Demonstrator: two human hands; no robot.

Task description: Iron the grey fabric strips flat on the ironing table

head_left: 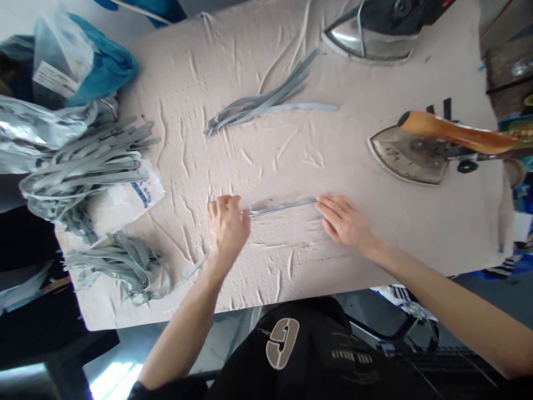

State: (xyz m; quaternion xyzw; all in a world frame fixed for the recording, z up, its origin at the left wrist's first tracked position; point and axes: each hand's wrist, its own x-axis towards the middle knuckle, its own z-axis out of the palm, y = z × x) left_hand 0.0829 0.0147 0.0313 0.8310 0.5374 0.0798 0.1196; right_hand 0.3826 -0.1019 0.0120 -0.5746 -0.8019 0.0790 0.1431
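Observation:
A narrow grey fabric strip (pixel 283 208) lies stretched between my two hands on the cloth-covered table (pixel 266 161). My left hand (pixel 228 225) has its fingers curled over the strip's left end and grips it. At the other end, the fingertips of my right hand (pixel 343 219) press together on the strip against the cloth. Part of a grey strip also shows beside my left wrist. Beyond my hands rests a small bunch of loose grey strips (pixel 266 105).
An iron with a wooden handle (pixel 453 131) stands at the right, and a second iron (pixel 375 36) at the far right. Heaps of grey strips (pixel 87 172) lie at the left, by plastic bags (pixel 79 61). Another strip pile (pixel 125 266) is near the front left corner.

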